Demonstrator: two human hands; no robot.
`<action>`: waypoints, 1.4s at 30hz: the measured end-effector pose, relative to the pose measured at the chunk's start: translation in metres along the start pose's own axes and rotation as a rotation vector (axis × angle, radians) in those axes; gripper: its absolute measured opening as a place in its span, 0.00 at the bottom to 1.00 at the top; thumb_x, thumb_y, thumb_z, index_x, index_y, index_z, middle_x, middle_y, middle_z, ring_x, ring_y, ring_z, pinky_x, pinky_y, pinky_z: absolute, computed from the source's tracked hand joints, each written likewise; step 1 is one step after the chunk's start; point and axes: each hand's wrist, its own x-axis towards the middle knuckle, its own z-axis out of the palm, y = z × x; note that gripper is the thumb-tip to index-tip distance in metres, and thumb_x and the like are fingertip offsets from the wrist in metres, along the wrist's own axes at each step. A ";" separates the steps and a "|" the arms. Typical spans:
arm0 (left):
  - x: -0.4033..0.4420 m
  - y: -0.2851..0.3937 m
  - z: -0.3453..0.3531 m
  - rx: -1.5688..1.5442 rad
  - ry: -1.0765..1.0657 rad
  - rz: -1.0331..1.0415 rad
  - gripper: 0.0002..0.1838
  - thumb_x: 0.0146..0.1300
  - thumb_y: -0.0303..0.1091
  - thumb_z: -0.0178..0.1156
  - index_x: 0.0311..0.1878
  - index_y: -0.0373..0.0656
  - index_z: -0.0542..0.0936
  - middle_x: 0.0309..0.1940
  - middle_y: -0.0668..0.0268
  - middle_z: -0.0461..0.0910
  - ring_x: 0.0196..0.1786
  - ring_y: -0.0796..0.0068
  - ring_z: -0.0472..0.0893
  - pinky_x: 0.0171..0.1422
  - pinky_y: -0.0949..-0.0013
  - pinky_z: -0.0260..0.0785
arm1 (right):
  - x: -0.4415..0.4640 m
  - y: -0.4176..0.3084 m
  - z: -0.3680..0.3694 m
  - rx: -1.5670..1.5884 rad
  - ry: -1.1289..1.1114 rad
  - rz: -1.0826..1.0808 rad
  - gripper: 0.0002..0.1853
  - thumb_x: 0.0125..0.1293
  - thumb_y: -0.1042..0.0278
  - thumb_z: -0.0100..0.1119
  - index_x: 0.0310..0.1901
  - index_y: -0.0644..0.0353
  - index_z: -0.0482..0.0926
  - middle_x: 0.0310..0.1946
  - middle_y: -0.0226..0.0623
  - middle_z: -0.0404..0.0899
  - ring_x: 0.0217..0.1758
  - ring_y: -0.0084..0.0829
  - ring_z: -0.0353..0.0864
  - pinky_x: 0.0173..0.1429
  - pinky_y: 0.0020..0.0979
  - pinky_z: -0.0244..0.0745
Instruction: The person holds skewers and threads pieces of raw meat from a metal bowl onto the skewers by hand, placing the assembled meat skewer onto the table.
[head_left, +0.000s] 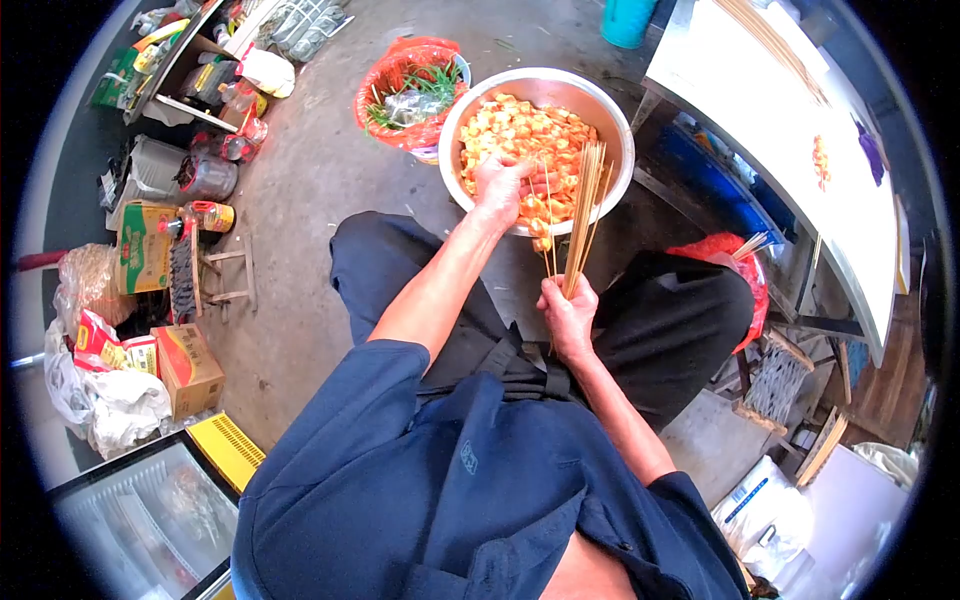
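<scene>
A wide metal bowl (622, 130) in front of me holds many orange-red chunks (560, 130) that look like marinated meat. My left hand (500, 187) is inside the bowl over the chunks, its fingers pinched together at them. What lies between its fingertips is partly hidden. My right hand (570, 312), at the bowl's near side, is closed round a thick bundle of bamboo skewers (585, 215), points upward. A thinner skewer (553, 262) sticks out to the left of the bundle, with a few chunks threaded on it near the bowl's rim.
Behind the bowl to the left stands a bucket (405, 75) lined with a red bag, with greens in it. A white table (790, 110) on the right carries skewers and one loaded skewer (821, 162). Boxes (187, 370), bottles and a small stool (228, 275) line the left.
</scene>
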 end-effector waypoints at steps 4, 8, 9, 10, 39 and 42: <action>-0.002 -0.002 -0.002 0.020 -0.024 -0.032 0.13 0.60 0.21 0.59 0.38 0.39 0.63 0.31 0.50 0.80 0.29 0.55 0.85 0.28 0.63 0.81 | -0.005 -0.002 -0.001 0.005 -0.014 0.074 0.05 0.64 0.71 0.59 0.34 0.61 0.73 0.17 0.27 0.73 0.17 0.16 0.67 0.21 0.20 0.61; -0.009 -0.003 0.002 0.061 0.008 -0.034 0.12 0.60 0.21 0.59 0.38 0.39 0.63 0.30 0.50 0.80 0.29 0.55 0.85 0.27 0.63 0.81 | -0.008 -0.006 -0.001 0.093 -0.028 0.162 0.05 0.64 0.71 0.59 0.35 0.60 0.73 0.17 0.27 0.73 0.15 0.15 0.65 0.19 0.19 0.58; -0.009 -0.003 0.002 0.097 -0.006 -0.036 0.12 0.61 0.21 0.59 0.38 0.37 0.63 0.31 0.50 0.80 0.30 0.56 0.85 0.29 0.62 0.81 | -0.008 -0.006 -0.001 0.093 -0.028 0.162 0.05 0.64 0.71 0.59 0.35 0.60 0.73 0.17 0.27 0.73 0.15 0.15 0.65 0.19 0.19 0.58; -0.010 -0.003 0.002 0.133 -0.020 -0.037 0.12 0.61 0.22 0.59 0.38 0.36 0.64 0.32 0.49 0.80 0.32 0.56 0.85 0.32 0.61 0.82 | -0.009 -0.005 0.000 0.101 -0.046 0.160 0.05 0.64 0.71 0.59 0.35 0.60 0.73 0.17 0.27 0.73 0.14 0.15 0.64 0.18 0.19 0.57; 0.000 0.067 0.046 0.211 -0.165 0.141 0.10 0.60 0.20 0.55 0.45 0.39 0.72 0.32 0.58 0.80 0.27 0.67 0.84 0.25 0.72 0.75 | 0.015 -0.028 -0.012 0.228 -0.017 0.132 0.09 0.67 0.63 0.55 0.38 0.60 0.70 0.20 0.31 0.76 0.12 0.15 0.64 0.14 0.20 0.56; 0.018 0.096 0.083 0.247 -0.278 0.191 0.05 0.62 0.18 0.51 0.40 0.36 0.68 0.29 0.54 0.80 0.25 0.64 0.83 0.26 0.68 0.78 | 0.016 -0.022 -0.013 0.254 -0.052 0.127 0.09 0.66 0.63 0.57 0.37 0.58 0.71 0.19 0.29 0.75 0.12 0.15 0.63 0.14 0.20 0.56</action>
